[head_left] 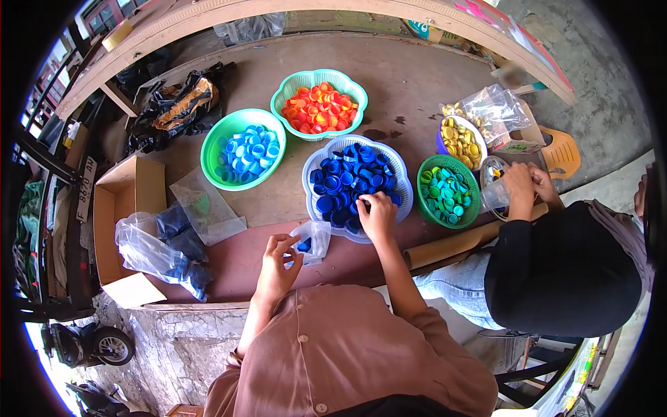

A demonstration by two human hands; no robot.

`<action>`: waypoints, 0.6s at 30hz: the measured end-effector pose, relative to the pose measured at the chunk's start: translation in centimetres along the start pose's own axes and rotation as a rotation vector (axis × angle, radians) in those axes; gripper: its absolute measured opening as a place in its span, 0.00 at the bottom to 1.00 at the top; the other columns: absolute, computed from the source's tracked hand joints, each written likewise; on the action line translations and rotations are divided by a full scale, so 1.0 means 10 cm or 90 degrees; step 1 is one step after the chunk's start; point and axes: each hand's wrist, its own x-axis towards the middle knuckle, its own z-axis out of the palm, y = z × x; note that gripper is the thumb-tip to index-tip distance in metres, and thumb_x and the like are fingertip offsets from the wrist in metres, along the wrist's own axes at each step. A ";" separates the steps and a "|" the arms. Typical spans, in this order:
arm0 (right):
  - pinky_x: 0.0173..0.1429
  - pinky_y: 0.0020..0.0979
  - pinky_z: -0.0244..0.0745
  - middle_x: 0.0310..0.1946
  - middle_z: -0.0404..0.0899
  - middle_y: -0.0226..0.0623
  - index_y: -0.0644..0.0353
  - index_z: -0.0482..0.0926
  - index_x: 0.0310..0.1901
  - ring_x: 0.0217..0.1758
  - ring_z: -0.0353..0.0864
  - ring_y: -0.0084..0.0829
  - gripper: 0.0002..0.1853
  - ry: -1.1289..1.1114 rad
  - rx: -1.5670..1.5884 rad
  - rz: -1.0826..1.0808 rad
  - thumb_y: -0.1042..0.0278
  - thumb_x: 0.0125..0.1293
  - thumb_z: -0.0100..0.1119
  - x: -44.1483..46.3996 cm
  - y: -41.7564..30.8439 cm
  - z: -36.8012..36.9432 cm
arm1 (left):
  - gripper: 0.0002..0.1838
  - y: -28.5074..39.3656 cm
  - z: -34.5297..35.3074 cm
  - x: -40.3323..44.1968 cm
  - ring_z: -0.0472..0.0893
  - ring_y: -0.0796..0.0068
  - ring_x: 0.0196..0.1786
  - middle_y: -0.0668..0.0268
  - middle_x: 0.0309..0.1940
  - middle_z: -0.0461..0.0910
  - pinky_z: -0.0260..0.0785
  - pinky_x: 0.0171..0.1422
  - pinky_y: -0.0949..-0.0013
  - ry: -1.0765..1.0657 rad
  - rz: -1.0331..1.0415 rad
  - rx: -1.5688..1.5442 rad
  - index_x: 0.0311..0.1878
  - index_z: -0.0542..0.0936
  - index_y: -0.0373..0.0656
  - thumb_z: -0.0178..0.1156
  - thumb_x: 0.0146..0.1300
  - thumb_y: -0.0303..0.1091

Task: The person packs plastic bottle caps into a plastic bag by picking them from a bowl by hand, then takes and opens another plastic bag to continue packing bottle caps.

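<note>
My left hand (pixel 276 270) is at the table's near edge, its curled fingers at the mouth of a small clear plastic bag (pixel 317 244). A few dark blue bottle caps (pixel 304 244) show inside the bag. My right hand (pixel 379 219) reaches over the near right rim of a pale blue basket (pixel 309 163) heaped with dark blue bottle caps (pixel 347 174). Its thumb and fingertips come together on a cap at the heap's edge, partly hidden by the fingers.
Around the basket stand a light green bowl (pixel 208 156) of light blue caps, a mint basket (pixel 276 97) of orange-red caps and a green basket (pixel 445 224) of green caps. A cardboard box (pixel 105 229) with filled bags stands left. At right, another person's hands (pixel 521 186) handle a bag.
</note>
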 end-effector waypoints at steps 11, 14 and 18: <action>0.26 0.26 0.64 0.23 0.73 0.27 0.60 0.77 0.32 0.23 0.70 0.22 0.08 -0.216 0.828 0.519 0.64 0.60 0.56 0.04 0.27 0.04 | 0.19 0.00 -0.03 -0.01 0.75 0.78 0.32 0.60 0.42 0.68 0.76 0.39 0.75 0.006 -0.008 -0.004 0.48 0.76 0.36 0.58 0.50 0.16; 0.31 0.23 0.61 0.24 0.71 0.25 0.55 0.74 0.31 0.27 0.69 0.21 0.05 -0.258 1.076 0.552 0.66 0.62 0.54 0.01 0.20 -0.17 | 0.19 0.01 0.00 0.01 0.74 0.79 0.32 0.60 0.42 0.68 0.76 0.39 0.75 0.007 -0.005 -0.006 0.48 0.75 0.36 0.58 0.50 0.16; 0.35 0.23 0.61 0.25 0.71 0.25 0.56 0.74 0.32 0.30 0.69 0.21 0.06 -0.260 1.161 0.520 0.64 0.63 0.52 0.00 0.02 -0.42 | 0.20 0.02 0.02 0.02 0.74 0.79 0.32 0.60 0.42 0.68 0.76 0.39 0.75 0.002 -0.006 -0.009 0.49 0.75 0.36 0.58 0.50 0.16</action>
